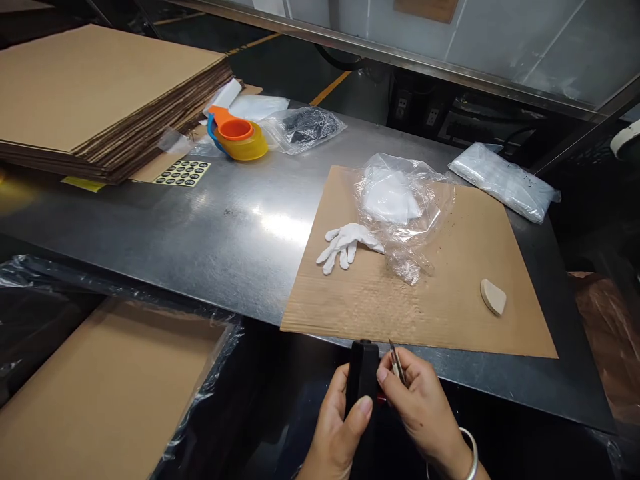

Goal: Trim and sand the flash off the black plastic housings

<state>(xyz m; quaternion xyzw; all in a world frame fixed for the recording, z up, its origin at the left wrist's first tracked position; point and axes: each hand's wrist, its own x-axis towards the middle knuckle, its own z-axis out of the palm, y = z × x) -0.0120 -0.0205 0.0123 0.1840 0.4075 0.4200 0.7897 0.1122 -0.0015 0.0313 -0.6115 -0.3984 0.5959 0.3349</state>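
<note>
Two hands grip closed: our left hand (343, 423) clasps a black oblong object (363, 373), presumably steadying it; our right hand (417, 400) pinches a slim, pointed metal tool (396, 362), perhaps tweezers.

Tape roll (250, 149), upper left: yellow and orange, edged blue;
Sticker sheet (183, 173), upper left: black circles in rows on pale yellow;
Glove (350, 237), centre: white;
Cardboard sheet (465, 260), right: tan;
Handheld block (367, 365), bottom centre: solid black;
Bracelet (473, 448), bottom right: silver
</note>
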